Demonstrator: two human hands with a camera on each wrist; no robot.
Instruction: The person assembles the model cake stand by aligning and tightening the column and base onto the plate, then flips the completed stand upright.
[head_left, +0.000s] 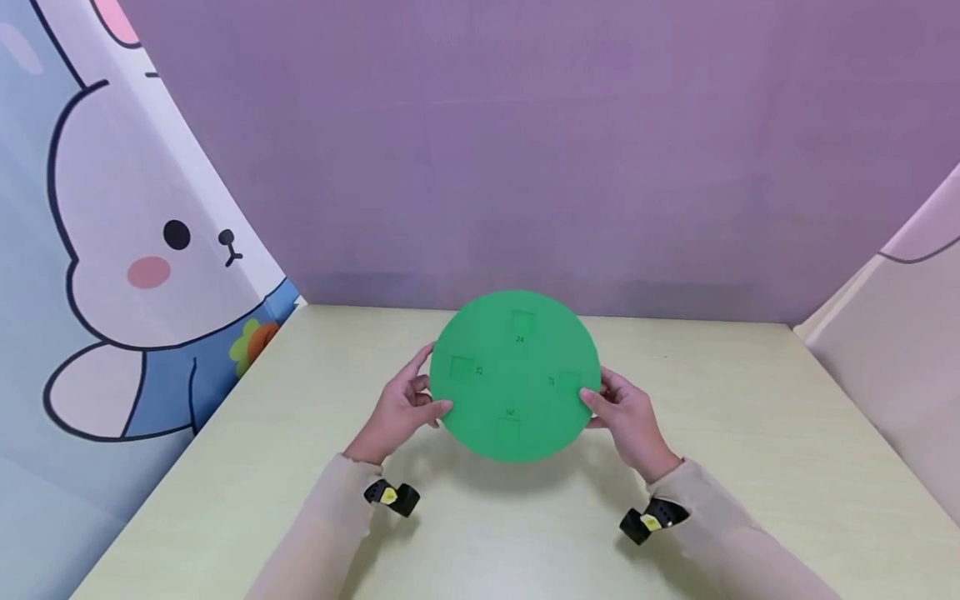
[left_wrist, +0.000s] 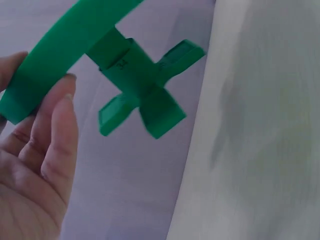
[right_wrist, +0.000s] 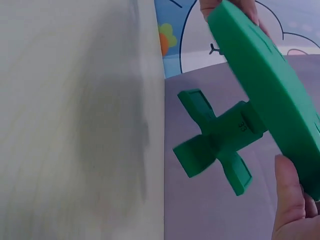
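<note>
A green toy round table [head_left: 516,375] is held above the tabletop, its round top tilted toward the head camera. Several square outlines with small printed numbers mark that face. At its left rim my left hand [head_left: 401,408] grips the edge, thumb on the face and fingers behind. My right hand [head_left: 630,417] pinches the opposite rim the same way. Hidden from the head view, a short pedestal [left_wrist: 131,70] with splayed feet sticks out from the underside in the left wrist view. The right wrist view also shows this pedestal [right_wrist: 232,129], standing clear of any surface.
The pale wooden tabletop [head_left: 720,392] lies beneath, with shadows of the hands and round top on it. A purple backdrop [head_left: 525,167] rises behind. A cartoon rabbit panel [head_left: 150,208] stands on the left, another pale panel [head_left: 892,333] on the right.
</note>
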